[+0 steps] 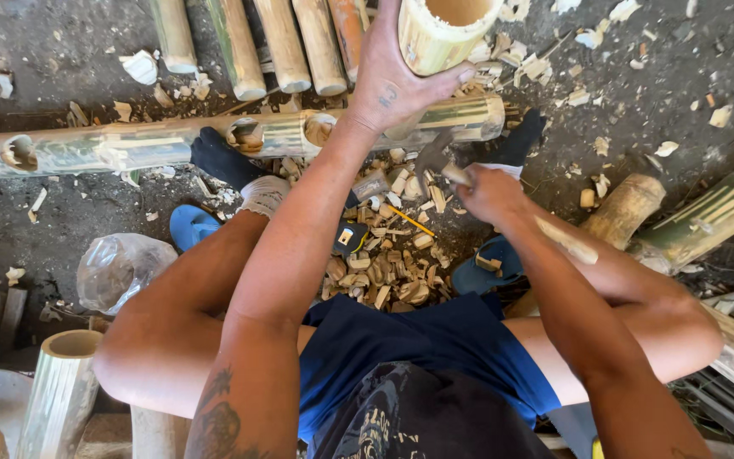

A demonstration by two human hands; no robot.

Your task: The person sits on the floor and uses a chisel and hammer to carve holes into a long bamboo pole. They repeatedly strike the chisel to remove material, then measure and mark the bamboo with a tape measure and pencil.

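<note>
We see bright, even daylight from above, with soft shadows under the long bamboo pole (pixel 214 140) and our arms. The picture is sharp in the middle; the wide lens bends the edges, and the plastic bag (pixel 121 268) shows mild glare.

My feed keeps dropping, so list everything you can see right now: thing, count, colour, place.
bamboo section: one, pale yellow, hollow, top centre, in left grip
long bamboo pole: one, green-tan with cut holes, lying across under both feet
bamboo pieces: about five, tan, stacked top left
bamboo chips: many, tan, ground between the feet
tape measure: one, black-yellow, among chips
plastic bag: one, clear, left
sandals: two, blue
socks: two, black-white
left hand: grips bamboo section
right hand: holds a tool, mostly hidden
</note>
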